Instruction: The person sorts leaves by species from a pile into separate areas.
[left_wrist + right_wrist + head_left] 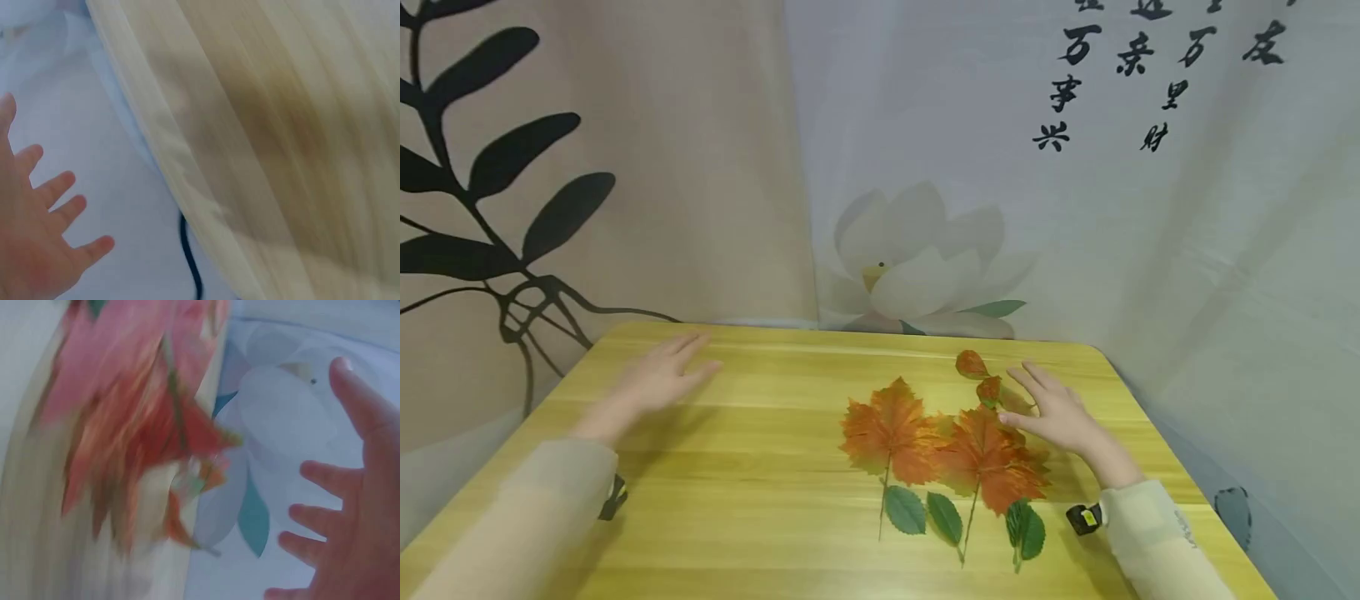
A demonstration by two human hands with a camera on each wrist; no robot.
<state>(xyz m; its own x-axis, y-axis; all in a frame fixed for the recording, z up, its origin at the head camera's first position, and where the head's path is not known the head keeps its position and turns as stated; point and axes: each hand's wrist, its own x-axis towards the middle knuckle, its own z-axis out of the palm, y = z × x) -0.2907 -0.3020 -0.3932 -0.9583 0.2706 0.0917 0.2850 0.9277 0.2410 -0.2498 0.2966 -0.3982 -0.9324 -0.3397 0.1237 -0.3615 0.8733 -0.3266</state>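
Two orange maple leaves, a left one (891, 429) and a right one (992, 458), lie on the yellow wooden table (737, 517) with their stems toward the near edge. Two small reddish-orange leaves, one (972, 364) behind the other (988, 390), lie just beyond them. Green leaves (905, 510) sit by the stems. My right hand (1054, 412) is spread just right of the maple leaves, holding nothing; the right wrist view shows its fingers apart. Over the table's far left part is my left hand (658, 375), fingers extended and nothing in it.
A pale cloth backdrop (700, 167) with a printed lotus (925, 258) and dark characters hangs behind the table. Dark printed leaves (490, 158) cover its left side. Black wrist devices show at both cuffs, the right one (1084, 519) the plainer.
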